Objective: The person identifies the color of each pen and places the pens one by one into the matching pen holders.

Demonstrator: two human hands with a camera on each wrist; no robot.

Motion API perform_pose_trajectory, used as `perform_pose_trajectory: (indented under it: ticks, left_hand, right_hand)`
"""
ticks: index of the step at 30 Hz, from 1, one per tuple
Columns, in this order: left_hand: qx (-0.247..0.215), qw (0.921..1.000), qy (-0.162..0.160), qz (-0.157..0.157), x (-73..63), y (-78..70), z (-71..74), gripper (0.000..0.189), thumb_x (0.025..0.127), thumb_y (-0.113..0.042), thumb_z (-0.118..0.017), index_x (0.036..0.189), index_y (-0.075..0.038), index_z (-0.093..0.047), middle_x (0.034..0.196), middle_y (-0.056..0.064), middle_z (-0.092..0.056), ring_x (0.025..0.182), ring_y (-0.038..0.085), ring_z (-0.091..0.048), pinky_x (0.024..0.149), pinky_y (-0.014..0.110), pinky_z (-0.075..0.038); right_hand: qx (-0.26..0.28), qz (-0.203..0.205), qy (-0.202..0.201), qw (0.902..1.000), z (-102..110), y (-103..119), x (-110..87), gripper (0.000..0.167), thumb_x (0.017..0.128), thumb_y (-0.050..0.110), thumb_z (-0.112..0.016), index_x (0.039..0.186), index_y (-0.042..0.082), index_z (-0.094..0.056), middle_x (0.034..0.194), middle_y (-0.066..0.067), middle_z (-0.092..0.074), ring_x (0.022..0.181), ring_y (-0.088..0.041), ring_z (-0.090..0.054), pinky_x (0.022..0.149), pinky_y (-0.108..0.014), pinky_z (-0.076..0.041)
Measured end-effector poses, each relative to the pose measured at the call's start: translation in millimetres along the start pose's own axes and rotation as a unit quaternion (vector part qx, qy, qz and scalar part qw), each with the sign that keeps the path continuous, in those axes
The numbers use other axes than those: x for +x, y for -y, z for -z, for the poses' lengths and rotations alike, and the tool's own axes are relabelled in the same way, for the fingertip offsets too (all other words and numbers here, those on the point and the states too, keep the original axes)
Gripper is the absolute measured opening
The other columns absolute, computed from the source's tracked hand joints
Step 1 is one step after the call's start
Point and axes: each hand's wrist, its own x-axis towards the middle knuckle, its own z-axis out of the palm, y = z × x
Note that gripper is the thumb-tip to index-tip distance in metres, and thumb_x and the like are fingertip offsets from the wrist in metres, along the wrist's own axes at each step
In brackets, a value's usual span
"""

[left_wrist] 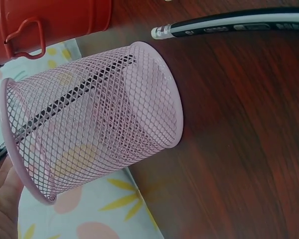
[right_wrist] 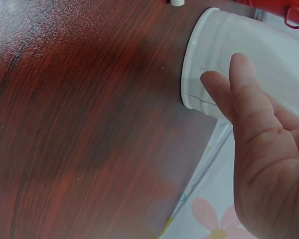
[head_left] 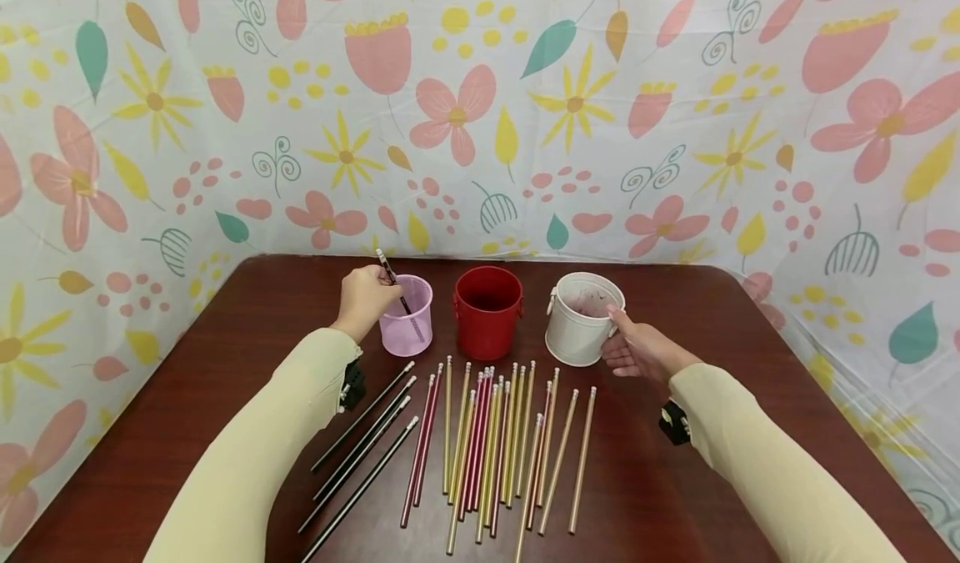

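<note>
My left hand [head_left: 363,303] pinches a black pencil [head_left: 385,264] near its white eraser end. The pencil slants down inside a pink mesh cup [head_left: 403,339], and its dark shaft shows through the mesh in the left wrist view. Beside the white bucket [head_left: 573,336] is my right hand [head_left: 647,349], its thumb at the rim and its other fingers extended along the outer side. In the right wrist view those fingers [right_wrist: 245,84] look fairly straight against the bucket's wall. Between the cup and the white bucket stands a red bucket [head_left: 487,329].
Several black pencils [head_left: 363,434] lie in front of the cup on the dark wooden table [head_left: 675,496]. Red pencils [head_left: 424,454] and gold pencils [head_left: 447,429] lie mixed in the middle, with light tan ones [head_left: 582,463] to the right. A flowered cloth [head_left: 480,129] hangs behind the table.
</note>
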Motion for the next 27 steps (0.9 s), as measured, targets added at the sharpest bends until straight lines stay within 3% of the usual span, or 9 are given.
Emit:
perform_pose_trajectory:
  ticks: [6, 16, 20, 27]
  left_hand:
    - [0.004, 0.9997, -0.011, 0.021, 0.2, 2.9, 2.0, 0.024, 0.076, -0.016, -0.068, 0.090, 0.003, -0.072, 0.088, 0.015, -0.072, 0.085, 0.030, -0.065, 0.074, 0.039, -0.050]
    - [0.015, 0.9988, -0.039, 0.024, 1.5, 11.5, 9.0, 0.023, 0.078, -0.020, -0.070, 0.084, 0.001, -0.073, 0.082, 0.014, -0.071, 0.081, 0.031, -0.064, 0.070, 0.037, -0.048]
    - [0.012, 0.9984, -0.044, 0.034, 1.7, 17.0, 11.7, 0.023, 0.080, -0.020, -0.069, 0.085, 0.002, -0.073, 0.075, 0.012, -0.071, 0.078, 0.030, -0.064, 0.064, 0.034, -0.047]
    - [0.036, 0.9981, -0.034, 0.036, 1.5, 19.2, 19.5, 0.024, 0.082, -0.021, -0.067, 0.081, 0.002, -0.073, 0.065, 0.009, -0.069, 0.079, 0.033, -0.065, 0.067, 0.038, -0.046]
  right_hand:
    - [0.003, 0.000, 0.001, 1.0000, -1, -2, 0.9, 0.094, 0.098, 0.059, -0.012, 0.127, -0.027, -0.035, 0.134, -0.041, -0.039, 0.122, -0.046, -0.046, 0.088, -0.041, -0.050]
    - [0.002, 0.003, -0.001, 1.0000, 2, -4, 1.1, 0.095, 0.097, 0.059, -0.010, 0.127, -0.028, -0.034, 0.134, -0.042, -0.038, 0.122, -0.047, -0.046, 0.088, -0.041, -0.050]
    - [0.004, 0.001, 0.003, 1.0000, 1, -3, 0.4, 0.095, 0.098, 0.059, -0.011, 0.128, -0.028, -0.034, 0.135, -0.042, -0.037, 0.123, -0.047, -0.045, 0.092, -0.043, -0.048]
    - [-0.005, 0.006, 0.014, 0.9999, 1, -3, -0.7, 0.094, 0.098, 0.058, -0.010, 0.128, -0.028, -0.032, 0.135, -0.043, -0.036, 0.125, -0.047, -0.043, 0.094, -0.044, -0.047]
